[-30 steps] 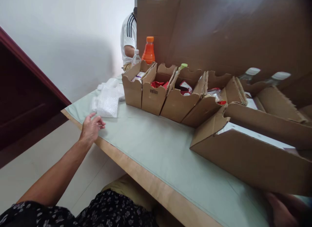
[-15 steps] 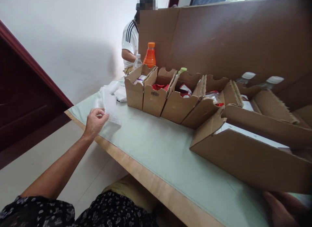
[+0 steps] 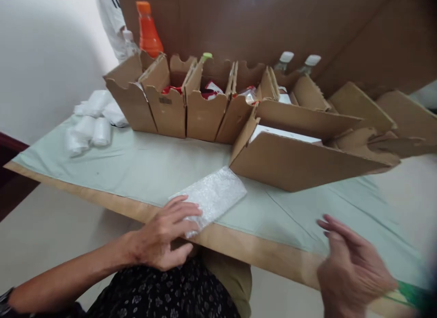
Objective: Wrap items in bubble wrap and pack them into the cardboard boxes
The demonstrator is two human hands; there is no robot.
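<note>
A sheet of bubble wrap (image 3: 213,197) lies at the near edge of the table (image 3: 136,165), just in front of me. My left hand (image 3: 167,233) holds its near end, fingers on top and thumb under the edge. My right hand (image 3: 351,270) hovers at the table's edge to the right, fingers spread, holding nothing, blurred by motion. A large tilted cardboard box (image 3: 297,161) with white contents sits just beyond the wrap.
A row of open cardboard boxes (image 3: 186,104) with red and white packets stands at the back, before a tall cardboard wall (image 3: 273,26). An orange bottle (image 3: 147,31) and clear bottles (image 3: 285,60) rise behind. Rolls of bubble wrap (image 3: 90,126) lie at left. Another person's white shirt (image 3: 111,17) shows beyond.
My left hand picked a bubble wrap sheet from the pile at left and brought it to the near edge before me. My right hand has come up into view. The view swung right.
</note>
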